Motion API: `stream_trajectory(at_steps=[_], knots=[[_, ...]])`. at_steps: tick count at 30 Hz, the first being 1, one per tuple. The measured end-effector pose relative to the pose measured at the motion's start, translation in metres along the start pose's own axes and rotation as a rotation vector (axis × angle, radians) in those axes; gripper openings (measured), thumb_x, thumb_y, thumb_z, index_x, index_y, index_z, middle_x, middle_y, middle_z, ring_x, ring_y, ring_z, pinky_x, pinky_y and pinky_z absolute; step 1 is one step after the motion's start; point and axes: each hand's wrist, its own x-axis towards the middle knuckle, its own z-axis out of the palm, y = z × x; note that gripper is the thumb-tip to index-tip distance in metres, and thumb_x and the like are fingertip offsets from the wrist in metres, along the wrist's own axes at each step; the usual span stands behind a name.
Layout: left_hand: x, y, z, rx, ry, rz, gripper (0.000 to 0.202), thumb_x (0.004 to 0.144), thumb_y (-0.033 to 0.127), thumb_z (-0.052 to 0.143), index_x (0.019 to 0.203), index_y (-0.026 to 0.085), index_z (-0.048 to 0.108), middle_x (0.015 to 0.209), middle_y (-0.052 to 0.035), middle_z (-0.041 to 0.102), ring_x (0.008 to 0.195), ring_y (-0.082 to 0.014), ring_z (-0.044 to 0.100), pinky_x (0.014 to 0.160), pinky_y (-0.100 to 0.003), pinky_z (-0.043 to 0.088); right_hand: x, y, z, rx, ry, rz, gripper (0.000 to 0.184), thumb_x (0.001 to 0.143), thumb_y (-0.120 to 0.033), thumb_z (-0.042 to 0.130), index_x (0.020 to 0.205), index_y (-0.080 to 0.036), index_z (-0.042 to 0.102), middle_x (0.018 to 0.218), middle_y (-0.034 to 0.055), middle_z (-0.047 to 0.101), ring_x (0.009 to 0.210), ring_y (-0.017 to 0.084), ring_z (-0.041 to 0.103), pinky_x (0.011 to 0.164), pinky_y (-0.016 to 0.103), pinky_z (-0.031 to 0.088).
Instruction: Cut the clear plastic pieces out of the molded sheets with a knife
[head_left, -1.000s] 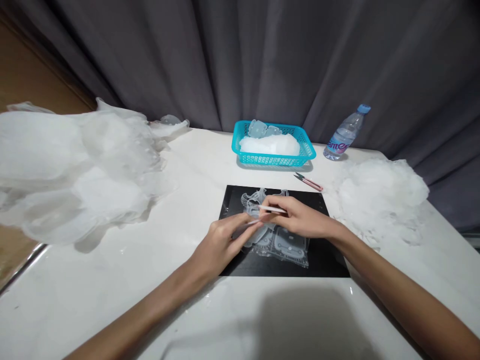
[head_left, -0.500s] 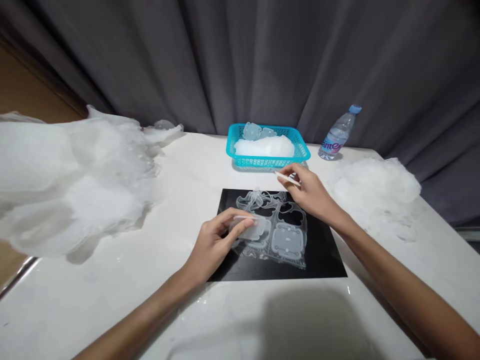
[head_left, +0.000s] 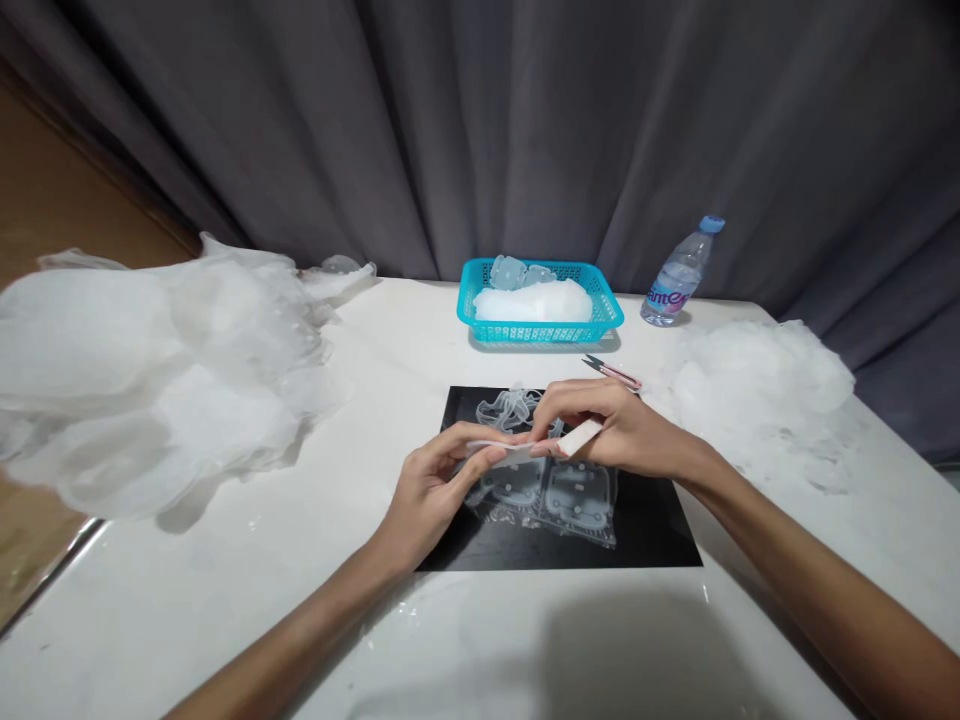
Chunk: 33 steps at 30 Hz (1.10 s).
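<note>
My left hand (head_left: 435,482) is closed on a thin, translucent white piece (head_left: 512,456), pinched between thumb and fingers. My right hand (head_left: 619,425) is closed around a flat white stick (head_left: 580,437), and its fingertips meet the right edge of the translucent piece. Below both hands, clear embroidered-looking film (head_left: 577,495) with rounded square shapes lies on a black mat (head_left: 487,548). The fingers partly cover the film. Just beyond my right hand lie thread snips (head_left: 613,372) with pinkish handles and dark blades.
A turquoise basket (head_left: 541,332) with white material and clear shaped pieces stands at the back. Right of it is a water bottle (head_left: 679,275). Heaps of sheer white material lie at left (head_left: 165,380) and right (head_left: 761,375) on the white table (head_left: 300,580).
My right hand has come down and toward my left hand, bringing the white stick to the translucent piece. The thread snips now show behind it. The view has shifted slightly.
</note>
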Motion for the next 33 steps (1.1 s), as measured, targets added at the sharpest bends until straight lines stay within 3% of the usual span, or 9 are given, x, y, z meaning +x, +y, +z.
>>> stream_trajectory(at_steps=[5,9,12,14,19,23,26,28,33], knots=[[0.003,-0.009,-0.006,0.333,-0.18,0.036,0.031,0.106,0.044,0.056,0.126,0.023,0.067,0.116,-0.0069,0.078,0.1,-0.0219,0.075,0.087,-0.035,0.061,-0.007,0.011,-0.005,-0.307,0.035,0.008,0.01,0.103,-0.029,0.061,0.101,-0.023,0.069,0.089,0.0006,0.071,0.071,0.014,0.057,0.069,0.029,0.039],[0.003,-0.019,-0.01,0.779,-0.381,0.292,0.043,0.106,0.043,0.057,0.145,0.025,0.054,0.148,-0.011,0.063,0.134,-0.0305,0.061,0.111,-0.05,0.051,0.001,0.036,-0.013,-0.292,0.221,0.093,0.018,0.105,-0.04,0.055,0.103,-0.023,0.061,0.087,0.0012,0.068,0.07,0.015,0.057,0.067,0.029,0.041],[0.001,-0.022,-0.011,0.947,-0.372,0.407,0.036,0.108,0.036,0.051,0.141,0.022,0.058,0.141,-0.0122,0.065,0.128,-0.0308,0.063,0.105,-0.049,0.054,0.031,0.057,-0.033,-0.247,0.473,0.083,0.019,0.103,-0.041,0.056,0.101,-0.022,0.057,0.09,0.003,0.066,0.08,0.018,0.063,0.073,0.029,0.048],[0.0,-0.022,-0.01,1.002,-0.348,0.433,0.033,0.107,0.036,0.052,0.135,0.019,0.06,0.132,-0.0134,0.066,0.118,-0.031,0.065,0.097,-0.047,0.057,0.06,0.067,-0.05,-0.431,0.618,0.134,0.014,0.102,-0.035,0.055,0.104,-0.021,0.059,0.098,0.0052,0.068,0.087,0.02,0.065,0.079,0.032,0.05],[-0.002,-0.025,-0.012,1.098,-0.258,0.442,0.025,0.105,0.033,0.053,0.124,0.018,0.06,0.119,-0.0126,0.064,0.107,-0.031,0.064,0.089,-0.048,0.058,0.094,0.067,-0.07,-0.555,0.78,0.192,0.023,0.104,-0.028,0.042,0.104,-0.019,0.062,0.118,0.0152,0.059,0.104,0.028,0.062,0.092,0.042,0.047],[-0.001,-0.025,-0.017,1.171,-0.229,0.452,0.024,0.104,0.03,0.051,0.12,0.016,0.061,0.116,-0.0141,0.064,0.107,-0.0325,0.061,0.09,-0.05,0.057,0.043,0.053,-0.038,-0.47,0.721,0.099,0.043,0.111,-0.043,0.027,0.098,-0.022,0.063,0.107,0.0103,0.059,0.106,0.025,0.06,0.1,0.041,0.046],[0.002,-0.02,-0.019,1.199,-0.235,0.434,0.025,0.105,0.03,0.051,0.117,0.014,0.064,0.112,-0.0162,0.065,0.106,-0.0348,0.06,0.091,-0.053,0.055,-0.017,0.041,-0.004,-0.145,0.552,0.185,0.057,0.111,-0.059,0.017,0.101,-0.024,0.061,0.092,0.0055,0.061,0.079,0.021,0.06,0.077,0.036,0.051],[0.001,-0.016,-0.019,1.128,-0.278,0.462,0.027,0.106,0.034,0.052,0.12,0.015,0.065,0.119,-0.0161,0.067,0.111,-0.0345,0.06,0.096,-0.053,0.054,-0.051,0.033,0.014,-0.053,0.469,0.231,0.05,0.11,-0.061,0.025,0.104,-0.025,0.06,0.079,0.0014,0.056,0.064,0.018,0.055,0.07,0.036,0.05],[-0.008,-0.01,-0.009,0.837,-0.563,0.587,0.038,0.105,0.038,0.059,0.14,0.023,0.063,0.141,-0.0106,0.068,0.128,-0.029,0.063,0.109,-0.044,0.049,-0.083,0.019,0.036,-0.106,0.363,0.319,0.024,0.107,-0.041,0.053,0.092,-0.025,0.063,0.1,0.0055,0.06,0.084,0.019,0.063,0.08,0.035,0.052]])
